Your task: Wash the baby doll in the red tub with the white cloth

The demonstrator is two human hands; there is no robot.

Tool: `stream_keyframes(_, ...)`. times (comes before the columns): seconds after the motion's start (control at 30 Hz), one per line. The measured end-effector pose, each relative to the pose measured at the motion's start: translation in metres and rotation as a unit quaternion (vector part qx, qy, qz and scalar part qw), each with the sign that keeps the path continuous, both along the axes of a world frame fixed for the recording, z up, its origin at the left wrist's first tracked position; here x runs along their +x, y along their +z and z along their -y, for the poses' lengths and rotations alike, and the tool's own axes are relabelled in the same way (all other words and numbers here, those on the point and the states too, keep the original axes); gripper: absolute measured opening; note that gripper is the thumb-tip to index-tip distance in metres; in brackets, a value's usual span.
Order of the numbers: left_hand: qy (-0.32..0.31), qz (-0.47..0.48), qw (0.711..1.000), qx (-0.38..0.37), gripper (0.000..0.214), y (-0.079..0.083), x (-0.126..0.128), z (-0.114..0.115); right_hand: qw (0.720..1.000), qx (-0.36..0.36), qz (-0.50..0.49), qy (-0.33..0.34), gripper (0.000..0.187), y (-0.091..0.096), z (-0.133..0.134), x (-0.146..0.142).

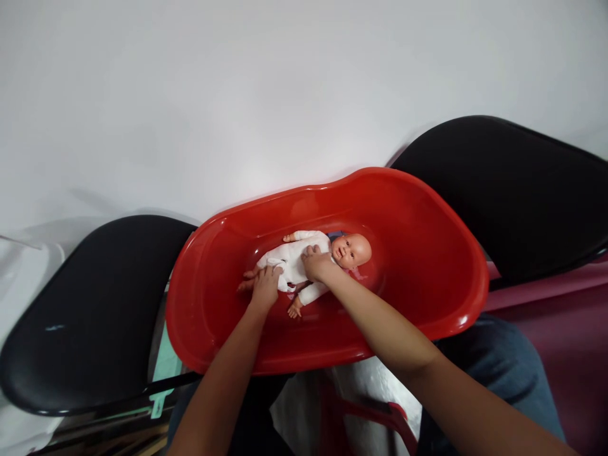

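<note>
Doll (292,261): on its back inside the red tub (422,253), frame centre. Left hand (266,283): fingers half-curled at its hips. Right hand (317,263): fingers bent on its chest. Cloth grip: I cannot tell. Probably light, soft-bodied; support back and head.

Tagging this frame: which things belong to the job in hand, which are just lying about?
In the job:
doll in white clothing, touched by left grip and right grip
red tub around it

Apparently just about:
black seat, picture left
black seat, picture right
pale green strip
</note>
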State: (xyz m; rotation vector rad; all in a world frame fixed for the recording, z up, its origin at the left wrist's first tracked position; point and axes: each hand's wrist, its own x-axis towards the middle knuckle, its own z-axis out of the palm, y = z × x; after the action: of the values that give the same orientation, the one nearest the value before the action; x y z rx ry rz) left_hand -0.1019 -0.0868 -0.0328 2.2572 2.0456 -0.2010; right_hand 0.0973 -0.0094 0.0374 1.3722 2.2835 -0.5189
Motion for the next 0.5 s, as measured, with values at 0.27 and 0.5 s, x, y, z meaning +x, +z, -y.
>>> stream_keyframes(0.27, 0.072, -0.06, 0.996, -0.006, 0.047, -0.001, -0.003, -0.001, 1.0, -0.004, -0.007, -0.008, 0.089, 0.0, 0.0, -0.001)
stream_keyframes(0.5, 0.107, 0.028, 0.994, -0.016, 0.033, 0.006, -0.012, -0.008, 0.999, 0.004, -0.03, -0.017, 0.084, -0.006, -0.001, 0.0)
